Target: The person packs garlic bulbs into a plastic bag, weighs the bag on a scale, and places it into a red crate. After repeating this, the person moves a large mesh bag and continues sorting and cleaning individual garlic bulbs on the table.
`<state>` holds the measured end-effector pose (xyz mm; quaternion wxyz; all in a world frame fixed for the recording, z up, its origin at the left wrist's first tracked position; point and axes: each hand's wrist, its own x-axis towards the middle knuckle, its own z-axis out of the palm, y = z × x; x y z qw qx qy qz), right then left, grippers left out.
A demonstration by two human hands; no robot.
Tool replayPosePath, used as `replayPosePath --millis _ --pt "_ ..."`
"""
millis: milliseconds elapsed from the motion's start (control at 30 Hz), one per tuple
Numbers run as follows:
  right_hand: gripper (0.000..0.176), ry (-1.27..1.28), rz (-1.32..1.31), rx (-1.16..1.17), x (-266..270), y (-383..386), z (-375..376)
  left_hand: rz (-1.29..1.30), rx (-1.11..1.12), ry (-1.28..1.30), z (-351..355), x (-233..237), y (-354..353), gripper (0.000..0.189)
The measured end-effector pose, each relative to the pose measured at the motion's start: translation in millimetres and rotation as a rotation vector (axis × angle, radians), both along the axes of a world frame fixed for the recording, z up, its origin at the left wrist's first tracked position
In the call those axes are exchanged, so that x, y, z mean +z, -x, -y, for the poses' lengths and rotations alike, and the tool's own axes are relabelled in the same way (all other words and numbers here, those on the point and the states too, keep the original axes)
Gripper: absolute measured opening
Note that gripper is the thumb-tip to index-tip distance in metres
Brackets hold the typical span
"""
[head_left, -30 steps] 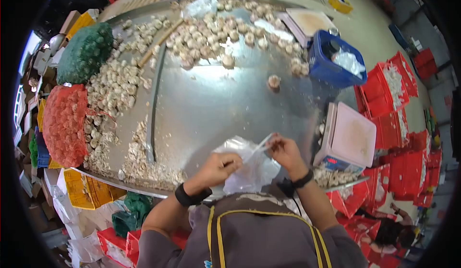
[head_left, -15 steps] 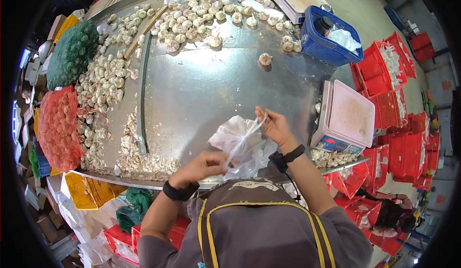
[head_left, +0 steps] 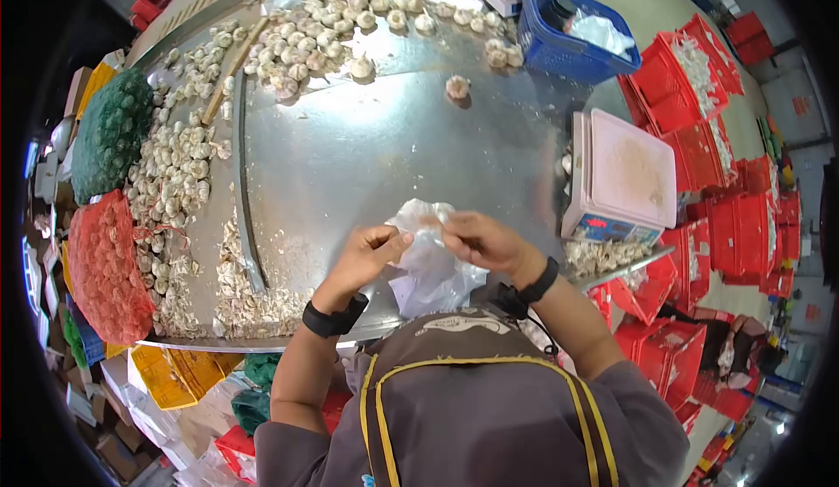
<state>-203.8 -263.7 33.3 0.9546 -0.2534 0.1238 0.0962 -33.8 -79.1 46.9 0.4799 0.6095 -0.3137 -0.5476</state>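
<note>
A thin white plastic bag [head_left: 433, 282] sits at the table's near edge, right in front of my apron. Its top is gathered between my hands, and what it holds cannot be made out. My left hand [head_left: 371, 255] is closed at the left of the bag's top, thumb and finger pinched together. On the other side my right hand [head_left: 485, 244] is also closed, fingers curled on the bag's top. A single garlic bulb [head_left: 457, 87] lies farther off on the metal table [head_left: 350, 164].
A pink-topped scale [head_left: 629, 168] stands to the right, with a blue basket [head_left: 559, 55] beyond it. Loose garlic bulbs [head_left: 306, 46] cover the far side. Green [head_left: 109, 138] and red mesh sacks [head_left: 103, 269] line the left, near a metal divider bar [head_left: 243, 181]. Red crates [head_left: 738, 234] stand off the right side.
My hands have moved away from my body and to a more level position, at the bag's top. The bag's handles, stretched between them before, are now bunched. The whole view has shifted slightly.
</note>
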Motion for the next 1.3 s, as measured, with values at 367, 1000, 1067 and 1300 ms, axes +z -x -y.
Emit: replayPosePath --millis 367,1000,1067,1300 --pt "0.036 1.220 -0.154 -0.366 -79 -7 -25 -0.117 0.073 0.150 16 14 10 0.030" --pt "0.022 1.822 -1.233 -0.223 103 262 -25 0.791 -0.334 -0.158 30 -101 55 0.026" --pt "0.035 1.791 -1.297 -0.193 94 273 -28 0.735 -0.248 -0.019 27 -111 53 0.018" --pt "0.097 1.618 -0.264 -0.275 14 77 -22 0.535 -0.140 -0.053 22 -78 57 0.013"
